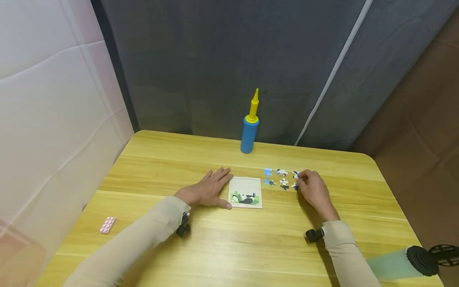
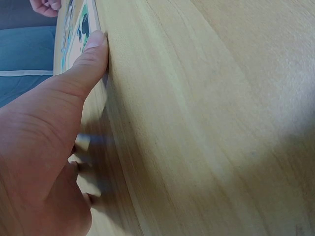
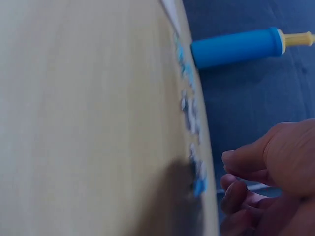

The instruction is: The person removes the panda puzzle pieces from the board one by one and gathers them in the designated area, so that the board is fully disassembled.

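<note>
A shallow jigsaw puzzle tray [image 1: 245, 182] lies at mid-table, its near part filled with green, black and white picture pieces [image 1: 245, 198]. My left hand [image 1: 210, 189] rests flat beside the tray's left side, fingers spread. In the left wrist view its thumb [image 2: 91, 54] presses along the tray's edge. Loose puzzle pieces [image 1: 281, 173] lie in two rows right of the tray. Over the right end of these rows is my right hand [image 1: 313, 190], partly hiding the end pieces. In the right wrist view its fingers [image 3: 235, 194] bend loosely near the thumb, with nothing visible between them.
A blue and yellow hand pump [image 1: 248, 135] stands upright behind the tray, near the table's back edge. A pink toy brick [image 1: 108, 225] lies at the left. A pale green bottle with a black lid [image 1: 398, 263] lies at the near right corner. Dark curtain [image 1: 201, 71] hangs behind.
</note>
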The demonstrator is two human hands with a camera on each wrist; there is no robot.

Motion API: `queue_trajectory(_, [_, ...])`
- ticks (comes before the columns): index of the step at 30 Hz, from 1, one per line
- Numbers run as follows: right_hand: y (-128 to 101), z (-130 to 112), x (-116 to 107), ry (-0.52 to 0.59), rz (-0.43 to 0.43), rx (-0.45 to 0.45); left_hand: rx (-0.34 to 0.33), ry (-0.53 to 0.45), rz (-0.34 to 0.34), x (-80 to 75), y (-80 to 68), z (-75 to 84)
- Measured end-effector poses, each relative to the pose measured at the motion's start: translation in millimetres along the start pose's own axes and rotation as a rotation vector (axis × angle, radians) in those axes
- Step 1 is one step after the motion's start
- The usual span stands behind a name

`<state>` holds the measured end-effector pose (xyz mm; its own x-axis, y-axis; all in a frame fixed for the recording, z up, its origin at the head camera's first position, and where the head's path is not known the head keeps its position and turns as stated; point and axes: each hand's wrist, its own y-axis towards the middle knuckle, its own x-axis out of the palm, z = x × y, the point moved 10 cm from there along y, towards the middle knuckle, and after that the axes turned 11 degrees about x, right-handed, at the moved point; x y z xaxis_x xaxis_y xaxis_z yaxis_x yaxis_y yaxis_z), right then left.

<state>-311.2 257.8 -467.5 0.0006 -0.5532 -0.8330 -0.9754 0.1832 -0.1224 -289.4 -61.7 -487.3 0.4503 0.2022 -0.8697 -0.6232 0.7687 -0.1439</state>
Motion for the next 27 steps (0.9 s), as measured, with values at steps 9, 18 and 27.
queue_trajectory(9, [-19.2, -50.0, 5.7, 0.011, -0.021, -0.121, -0.001, -0.001, 0.003, 0.0, -0.6, 0.0])
queue_trajectory(18, [-52.4, -105.6, 42.0, -0.02, -0.09, -0.301, 0.002, -0.015, 0.005, 0.9, -2.0, 0.3])
queue_trajectory(27, [-74.2, -138.5, 86.7, -0.124, -0.221, -0.405, -0.005, -0.004, 0.001, 1.2, -1.5, 0.7])
